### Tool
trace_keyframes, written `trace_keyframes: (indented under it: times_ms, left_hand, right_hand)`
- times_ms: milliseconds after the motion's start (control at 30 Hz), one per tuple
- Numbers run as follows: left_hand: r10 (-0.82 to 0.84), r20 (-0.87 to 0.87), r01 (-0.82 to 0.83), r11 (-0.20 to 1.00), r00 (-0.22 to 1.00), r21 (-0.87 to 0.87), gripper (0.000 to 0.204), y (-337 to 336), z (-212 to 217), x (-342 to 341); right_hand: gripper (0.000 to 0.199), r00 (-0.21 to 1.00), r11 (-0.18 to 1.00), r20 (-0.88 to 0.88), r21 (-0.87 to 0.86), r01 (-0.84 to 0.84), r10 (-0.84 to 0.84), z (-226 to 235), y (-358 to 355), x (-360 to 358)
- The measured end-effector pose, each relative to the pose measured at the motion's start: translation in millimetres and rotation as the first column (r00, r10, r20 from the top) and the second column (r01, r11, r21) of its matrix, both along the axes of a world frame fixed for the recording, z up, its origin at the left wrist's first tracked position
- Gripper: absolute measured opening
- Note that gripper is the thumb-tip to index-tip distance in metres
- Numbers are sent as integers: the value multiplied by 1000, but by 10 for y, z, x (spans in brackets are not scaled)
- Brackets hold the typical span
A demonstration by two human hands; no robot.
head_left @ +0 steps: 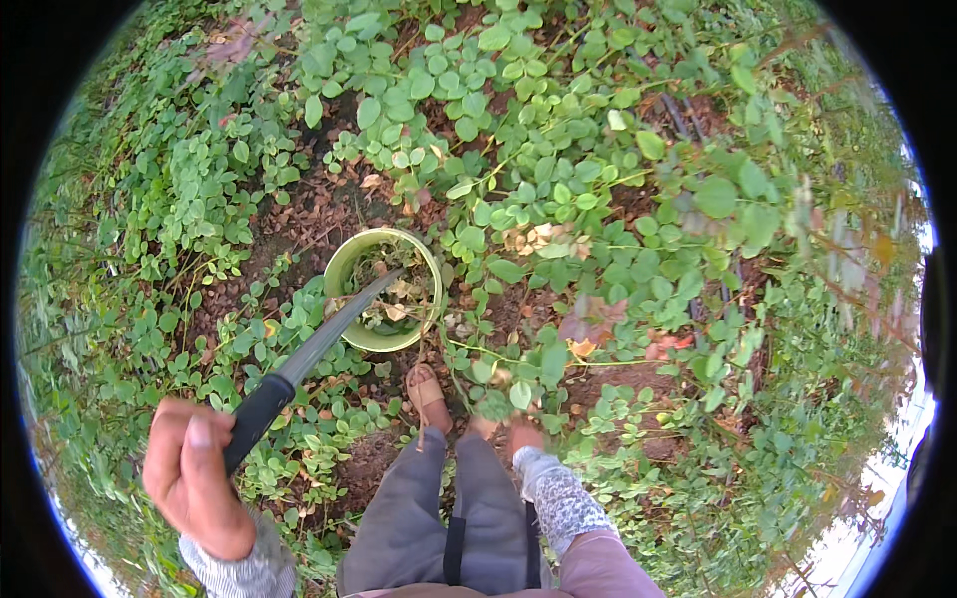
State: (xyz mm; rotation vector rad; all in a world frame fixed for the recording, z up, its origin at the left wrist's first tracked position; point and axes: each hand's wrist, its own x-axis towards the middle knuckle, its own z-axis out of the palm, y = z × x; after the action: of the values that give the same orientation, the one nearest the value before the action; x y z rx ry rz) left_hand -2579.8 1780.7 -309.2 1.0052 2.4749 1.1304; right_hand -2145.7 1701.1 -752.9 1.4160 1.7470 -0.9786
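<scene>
At the lower left, my left hand (194, 478) is closed round the black handle of a knife (334, 327) with a long, grey, slightly curved blade. From my view its tip overlaps the opening of a pale green bucket (436, 299); whether it touches anything inside I cannot tell. Dry leaves and plant cuttings (399, 299) lie in the bucket. Low in front of my legs, my right hand (524, 436) is smeared by motion, its fingers not clear. Beside it is a blurred green leafy clump (491, 405); a grip on it cannot be made out.
Dense leafy bushes (598, 199) surround me on all sides. Brown soil with fallen leaves (314, 214) shows between them. My sandalled foot (427, 394) stands just below the bucket. Dark thin pipes or stems (678, 115) run through the plants at upper right.
</scene>
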Motion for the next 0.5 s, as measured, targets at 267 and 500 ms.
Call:
trace_keyframes:
  times_ms: [267,500]
  left_hand:
    - [139,97,-146,987,986,69,23,-296,-46,215]
    - [322,145,-341,929,936,143,29,-700,-233,478]
  right_hand:
    - [39,994,997,-97,51,-50,55,1604,14,788]
    - [32,866,897,-452,260,357,-214,2688,211,921]
